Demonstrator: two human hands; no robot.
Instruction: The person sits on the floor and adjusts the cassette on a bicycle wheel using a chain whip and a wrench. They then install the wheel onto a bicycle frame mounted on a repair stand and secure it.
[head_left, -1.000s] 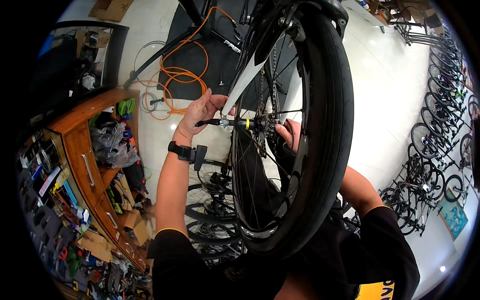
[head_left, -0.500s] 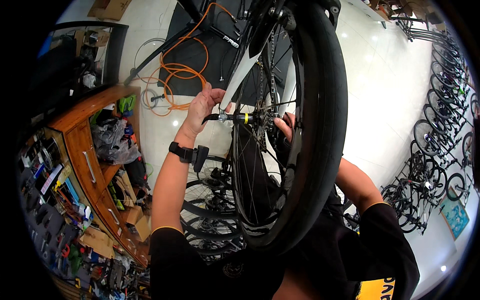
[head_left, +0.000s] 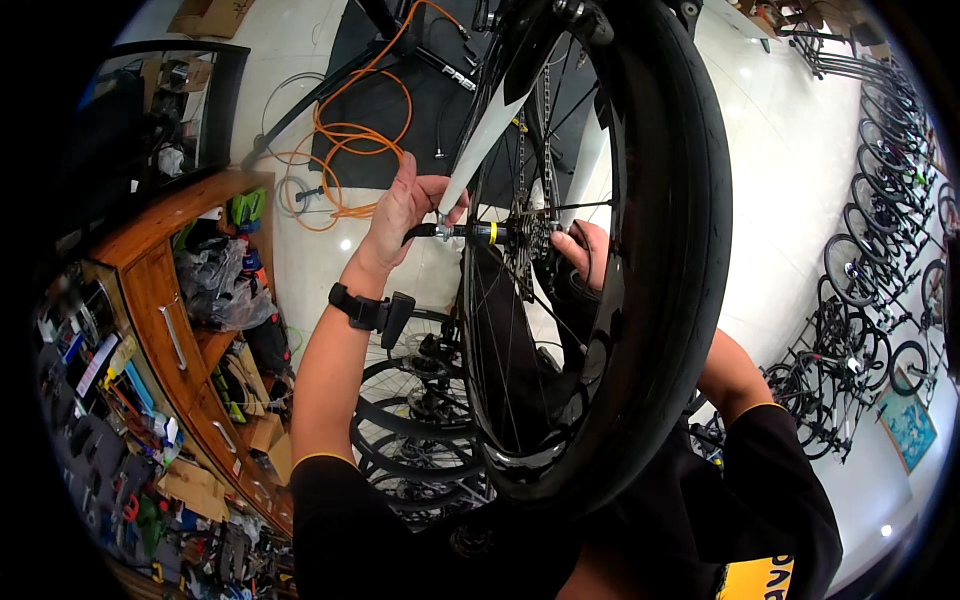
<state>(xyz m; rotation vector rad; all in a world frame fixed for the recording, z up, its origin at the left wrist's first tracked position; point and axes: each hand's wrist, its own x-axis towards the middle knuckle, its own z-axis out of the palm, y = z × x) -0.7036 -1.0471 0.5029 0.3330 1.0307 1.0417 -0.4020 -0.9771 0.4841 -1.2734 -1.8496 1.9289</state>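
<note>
A bicycle wheel with a black tyre (head_left: 665,260) stands upright in front of me, between the white stays (head_left: 480,160) of a frame. At its hub sits a cassette (head_left: 527,240) with a chain (head_left: 547,140) on it. My left hand (head_left: 398,212) is curled about the end of the near-left stay, its thumb pointing up. A black quick-release lever (head_left: 422,231) lies against that palm. On the hub's other side, partly hidden by the wheel, my right hand (head_left: 588,252) has its thumb and fingers closed at the axle end. What they pinch there is hidden.
An orange hose (head_left: 350,140) lies coiled by a black mat (head_left: 350,100) and a stand leg (head_left: 310,105). To the left is a wooden cabinet (head_left: 165,290) with tools. Several wheels (head_left: 400,400) stand below my left arm; bicycles (head_left: 860,260) line the right.
The wheel's tyre has swung a little to the right, and more of my right hand shows through the spokes. My left hand keeps its place at the lever.
</note>
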